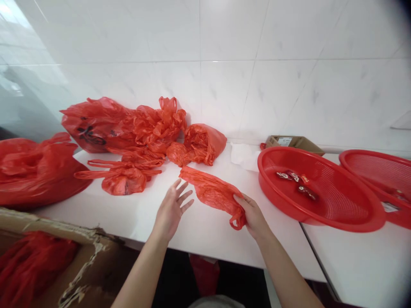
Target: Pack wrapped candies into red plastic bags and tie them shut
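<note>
Well to the left of the held bag (215, 193), a torn-edged carton (88, 248) contains red plastic (35, 256), with a big bag (35, 175) just behind it. Nearer, but left of and beyond the held bag, sit a printed bag (99, 124), crumpled bags (157, 124) and, in front of them, a knotted bag (125, 180). Just left of the held bag, the left hand (173, 207) is open, fingers spread; whether a fingertip touches it, I cannot tell.

The held bag is over the table (144, 218), its long axis slanting: the flat end points left and away from the person, the looped handle end right and toward the person. Behind it lies a small bag (210, 141). At its right end, the right hand (253, 212) grips it, thumb on top. Right of it come white paper (245, 156), a box (298, 143), a basket (343, 192) with wrapped pieces (306, 192), and another basket (379, 164).
</note>
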`<state>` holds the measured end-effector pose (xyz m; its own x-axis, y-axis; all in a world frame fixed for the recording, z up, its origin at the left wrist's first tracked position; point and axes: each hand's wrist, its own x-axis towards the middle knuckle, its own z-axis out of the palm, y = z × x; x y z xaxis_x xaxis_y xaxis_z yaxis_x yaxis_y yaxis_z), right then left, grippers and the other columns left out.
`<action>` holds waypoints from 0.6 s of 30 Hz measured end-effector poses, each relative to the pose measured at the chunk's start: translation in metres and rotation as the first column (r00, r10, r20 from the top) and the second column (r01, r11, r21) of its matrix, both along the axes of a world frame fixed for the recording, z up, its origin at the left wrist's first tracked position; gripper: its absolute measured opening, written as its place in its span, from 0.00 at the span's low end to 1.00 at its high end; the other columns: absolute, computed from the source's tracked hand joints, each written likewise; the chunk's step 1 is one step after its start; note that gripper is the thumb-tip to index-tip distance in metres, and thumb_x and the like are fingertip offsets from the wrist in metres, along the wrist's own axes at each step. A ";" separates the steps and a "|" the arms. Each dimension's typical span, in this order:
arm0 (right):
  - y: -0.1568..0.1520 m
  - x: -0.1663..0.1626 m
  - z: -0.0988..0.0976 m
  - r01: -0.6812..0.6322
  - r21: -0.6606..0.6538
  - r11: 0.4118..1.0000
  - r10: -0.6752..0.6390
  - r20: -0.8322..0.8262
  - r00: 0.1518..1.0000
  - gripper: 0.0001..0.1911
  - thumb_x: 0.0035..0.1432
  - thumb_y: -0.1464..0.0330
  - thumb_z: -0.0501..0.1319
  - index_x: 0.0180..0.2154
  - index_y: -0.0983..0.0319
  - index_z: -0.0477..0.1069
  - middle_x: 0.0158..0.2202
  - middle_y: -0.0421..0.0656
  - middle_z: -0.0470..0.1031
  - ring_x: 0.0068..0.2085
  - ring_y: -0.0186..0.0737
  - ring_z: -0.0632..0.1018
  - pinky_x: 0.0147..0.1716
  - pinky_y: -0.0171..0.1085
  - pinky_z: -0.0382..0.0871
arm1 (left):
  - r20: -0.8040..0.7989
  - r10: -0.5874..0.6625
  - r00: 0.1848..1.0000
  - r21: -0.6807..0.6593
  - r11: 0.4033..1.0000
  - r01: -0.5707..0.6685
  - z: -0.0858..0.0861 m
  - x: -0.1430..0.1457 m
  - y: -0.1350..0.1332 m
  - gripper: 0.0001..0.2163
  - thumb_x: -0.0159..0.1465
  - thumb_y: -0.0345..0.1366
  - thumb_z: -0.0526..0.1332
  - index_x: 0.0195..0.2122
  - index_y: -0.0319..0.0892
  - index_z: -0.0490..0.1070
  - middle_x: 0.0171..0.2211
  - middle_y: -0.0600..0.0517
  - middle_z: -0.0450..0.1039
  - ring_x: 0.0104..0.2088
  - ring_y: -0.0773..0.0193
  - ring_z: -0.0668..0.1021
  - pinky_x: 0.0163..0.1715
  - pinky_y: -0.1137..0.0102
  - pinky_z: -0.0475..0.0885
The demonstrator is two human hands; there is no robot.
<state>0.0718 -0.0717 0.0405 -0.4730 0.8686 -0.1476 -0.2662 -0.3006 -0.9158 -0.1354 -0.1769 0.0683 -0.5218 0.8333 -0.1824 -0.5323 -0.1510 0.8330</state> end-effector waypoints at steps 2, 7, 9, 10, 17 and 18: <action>-0.009 -0.005 -0.002 0.042 -0.004 0.999 -0.042 -0.009 0.999 0.18 0.52 0.56 0.67 0.40 0.61 0.77 0.35 0.43 0.78 0.35 0.38 0.78 0.31 0.33 0.71 | -0.164 -0.097 0.982 -0.050 0.995 0.090 -0.007 0.018 0.002 0.23 0.59 0.45 0.67 0.56 0.54 0.68 0.58 0.47 0.69 0.52 0.56 0.76 0.46 0.62 0.74; -0.028 -0.012 -0.001 -0.049 -0.037 0.998 0.050 0.006 0.999 0.21 0.55 0.52 0.64 0.38 0.64 0.78 0.37 0.47 0.80 0.39 0.44 0.79 0.39 0.38 0.74 | -0.133 -0.168 0.977 -0.053 0.985 0.162 -0.018 0.036 0.012 0.17 0.52 0.42 0.71 0.41 0.42 0.76 0.42 0.45 0.79 0.40 0.57 0.80 0.40 0.65 0.74; -0.025 -0.008 -0.003 -0.026 -0.104 0.994 0.023 -0.031 0.999 0.20 0.55 0.53 0.64 0.37 0.63 0.78 0.37 0.47 0.80 0.38 0.43 0.80 0.38 0.37 0.74 | -0.123 -0.159 0.980 -0.042 0.987 0.155 -0.016 0.027 0.012 0.14 0.53 0.44 0.71 0.34 0.39 0.77 0.36 0.45 0.80 0.36 0.58 0.80 0.37 0.66 0.74; -0.021 -0.005 -0.004 0.011 -0.143 0.990 -0.020 -0.056 0.998 0.18 0.54 0.53 0.64 0.35 0.63 0.77 0.34 0.46 0.79 0.35 0.41 0.79 0.34 0.36 0.74 | -0.115 -0.167 0.979 -0.045 0.986 0.163 -0.014 0.021 0.011 0.14 0.53 0.44 0.70 0.33 0.38 0.77 0.34 0.45 0.80 0.35 0.58 0.80 0.37 0.67 0.74; -0.002 0.016 -0.018 0.150 -0.324 0.934 -0.187 -0.086 0.979 0.22 0.50 0.56 0.67 0.20 0.59 0.57 0.10 0.29 0.51 0.13 0.26 0.54 0.13 0.28 0.49 | 0.176 0.013 0.984 -0.161 0.987 0.016 -0.024 -0.027 -0.008 0.10 0.61 0.43 0.63 0.34 0.41 0.75 0.19 0.54 0.71 0.22 0.63 0.76 0.28 0.69 0.74; -0.002 0.018 -0.018 0.142 -0.318 0.937 -0.179 -0.089 0.980 0.22 0.50 0.56 0.66 0.20 0.59 0.56 0.10 0.29 0.49 0.13 0.25 0.52 0.13 0.29 0.48 | 0.163 0.055 0.985 -0.183 0.983 -0.025 -0.028 -0.033 -0.010 0.10 0.62 0.42 0.63 0.31 0.41 0.74 0.15 0.57 0.64 0.19 0.65 0.73 0.27 0.69 0.74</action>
<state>0.0897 -0.0733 0.0229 -0.3607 0.8548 -0.3732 -0.4324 -0.5078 -0.7451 -0.1680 -0.1873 0.0403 -0.5034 0.7583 -0.4141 -0.6624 -0.0310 0.7485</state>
